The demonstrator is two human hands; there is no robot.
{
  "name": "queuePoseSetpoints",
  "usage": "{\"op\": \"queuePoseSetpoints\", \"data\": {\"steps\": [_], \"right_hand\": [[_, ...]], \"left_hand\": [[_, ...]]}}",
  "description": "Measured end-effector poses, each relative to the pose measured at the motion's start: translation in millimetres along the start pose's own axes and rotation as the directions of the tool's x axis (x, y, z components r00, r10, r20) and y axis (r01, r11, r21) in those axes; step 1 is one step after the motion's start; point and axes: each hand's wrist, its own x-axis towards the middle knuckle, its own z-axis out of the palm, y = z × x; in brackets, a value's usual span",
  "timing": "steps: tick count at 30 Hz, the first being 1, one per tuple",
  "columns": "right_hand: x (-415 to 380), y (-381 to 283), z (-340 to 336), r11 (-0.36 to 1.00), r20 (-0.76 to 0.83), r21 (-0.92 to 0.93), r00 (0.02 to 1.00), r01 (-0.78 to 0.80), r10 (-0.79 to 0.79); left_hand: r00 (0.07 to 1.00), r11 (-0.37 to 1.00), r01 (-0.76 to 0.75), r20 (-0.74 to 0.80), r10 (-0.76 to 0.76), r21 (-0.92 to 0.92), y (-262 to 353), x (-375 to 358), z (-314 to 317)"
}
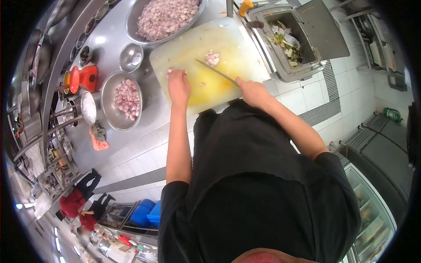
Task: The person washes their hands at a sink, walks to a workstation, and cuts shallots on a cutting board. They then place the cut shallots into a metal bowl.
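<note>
My right hand (253,93) is wrapped round the handle of a kitchen knife (217,72), whose blade points up and left across the cutting board (241,46). Toward the board's left edge, my left hand (179,89) has its fingers bent together at some shallot pieces (170,70); the fingertips partly hide them. A small heap of cut shallots (212,58) lies just beyond the blade. Peeled whole shallots (126,99) fill part of a steel bowl (106,109) left of the board. A larger basin (131,28) at the back holds a mass of chopped shallots (167,18).
A small steel bowl (131,57) stands between the basin and the shallot bowl. Red scales (89,79) and a crumpled cloth (99,138) lie farther left. On the right, an open grey bin (310,53) holds vegetable scraps. Two people in red (73,204) are in the background.
</note>
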Motion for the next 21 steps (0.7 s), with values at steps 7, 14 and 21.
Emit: {"op": "queuePoseSetpoints", "data": {"steps": [7, 14, 21], "right_hand": [[0.6, -0.3, -2.0, 1.000, -0.004, 0.000, 1.000, 0.001, -0.001], [-6.9, 5.8, -0.9, 0.997, -0.008, -0.055, 0.998, -0.058, 0.058], [-17.0, 2.8, -3.4, 0.997, -0.066, -0.070, 0.998, -0.017, 0.012]], "left_hand": [[0.958, 0.906, 0.256, 0.211, -0.193, -0.336, 34.9, 10.6, 28.0], [0.968, 0.960, -0.205, 0.103, 0.227, -0.190, 48.2, -8.8, 44.2], [0.999, 0.909, 0.040, 0.035, -0.028, -0.414, 50.1, -4.6, 55.8]]}}
